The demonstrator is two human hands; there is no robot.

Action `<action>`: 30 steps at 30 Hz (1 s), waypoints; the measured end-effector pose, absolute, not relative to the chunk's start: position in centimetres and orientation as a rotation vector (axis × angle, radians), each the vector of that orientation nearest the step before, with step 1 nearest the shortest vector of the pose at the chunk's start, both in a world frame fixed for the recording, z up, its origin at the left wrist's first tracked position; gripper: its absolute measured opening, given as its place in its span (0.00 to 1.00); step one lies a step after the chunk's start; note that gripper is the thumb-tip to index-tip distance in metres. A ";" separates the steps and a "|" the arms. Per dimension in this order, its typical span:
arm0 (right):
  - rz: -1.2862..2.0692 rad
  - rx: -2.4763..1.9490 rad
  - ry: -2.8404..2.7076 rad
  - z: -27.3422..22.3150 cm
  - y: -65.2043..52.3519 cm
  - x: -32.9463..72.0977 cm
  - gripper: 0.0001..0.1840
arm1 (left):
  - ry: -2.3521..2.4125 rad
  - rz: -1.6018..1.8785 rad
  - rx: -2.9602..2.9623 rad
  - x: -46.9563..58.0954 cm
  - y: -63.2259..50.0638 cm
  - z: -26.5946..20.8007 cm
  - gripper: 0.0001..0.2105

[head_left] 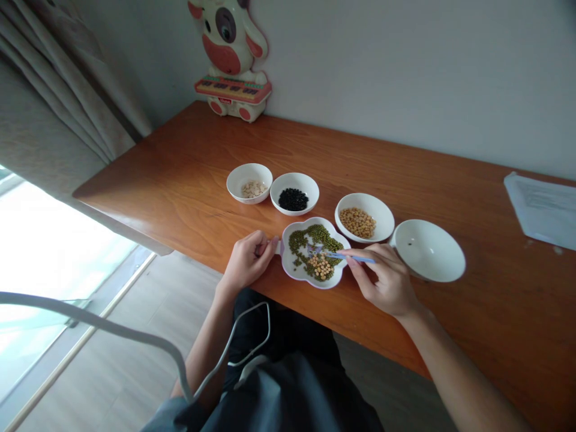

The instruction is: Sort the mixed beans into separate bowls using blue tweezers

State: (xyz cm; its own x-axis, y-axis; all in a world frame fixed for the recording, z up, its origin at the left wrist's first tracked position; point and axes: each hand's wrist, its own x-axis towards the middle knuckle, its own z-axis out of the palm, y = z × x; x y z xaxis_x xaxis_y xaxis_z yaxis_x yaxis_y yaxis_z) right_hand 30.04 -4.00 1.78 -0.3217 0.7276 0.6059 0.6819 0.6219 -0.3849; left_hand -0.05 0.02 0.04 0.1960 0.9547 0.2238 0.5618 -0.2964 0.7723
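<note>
My left hand (251,259) is closed on the short handle of a flower-shaped white plate (293,272) with a lilac rim. Green mung beans (320,233) are spread over this plate, with a small heap of yellow soybeans (321,267) near its front edge. In my right hand (386,277) is a slim purple-blue fork (355,258), pinched between thumb and fingers. Its head rests among the beans near the plate's middle, and its tip is partly hard to make out.
Behind the plate stand white bowls: one with pale flat seeds (254,189), one with black beans (293,199), one with soybeans (359,222). Right of them, another white bowl (434,255) holds a dark speck. A cow toy piano (231,90), a plastic sheet (542,207) and a cable (135,336) are also around.
</note>
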 end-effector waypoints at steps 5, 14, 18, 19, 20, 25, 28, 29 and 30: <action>0.073 -1.107 -2.063 1.8 -4.0 30.1 0.17 | 1.405 0.956 1.943 0.0 0.0 0.1 0.21; 0.072 -1.120 -2.031 1.6 -4.0 30.1 0.17 | 1.407 0.958 1.945 0.0 0.0 0.1 0.21; 0.079 -1.114 -2.024 1.5 -4.0 29.9 0.17 | 1.401 0.957 1.945 0.0 0.0 0.1 0.21; 0.082 -1.111 -2.026 1.5 -4.0 29.9 0.17 | 1.402 0.957 1.944 0.0 0.0 0.1 0.21; 0.086 -1.108 -2.027 1.4 -4.0 29.8 0.17 | 1.404 0.957 1.942 -0.1 0.1 0.0 0.21; 0.095 -1.101 -2.031 1.3 -3.9 29.6 0.15 | 1.409 0.957 1.933 -0.1 0.1 -0.2 0.21; 0.095 -1.102 -2.027 1.3 -3.9 29.5 0.15 | 1.408 0.956 1.930 -0.1 0.1 -0.2 0.21; 0.096 -1.102 -2.025 1.4 -3.9 29.5 0.15 | 1.407 0.955 1.930 -0.1 0.1 -0.2 0.21; 0.097 -1.102 -2.023 1.4 -3.9 29.5 0.15 | 1.406 0.955 1.928 -0.1 0.1 -0.1 0.21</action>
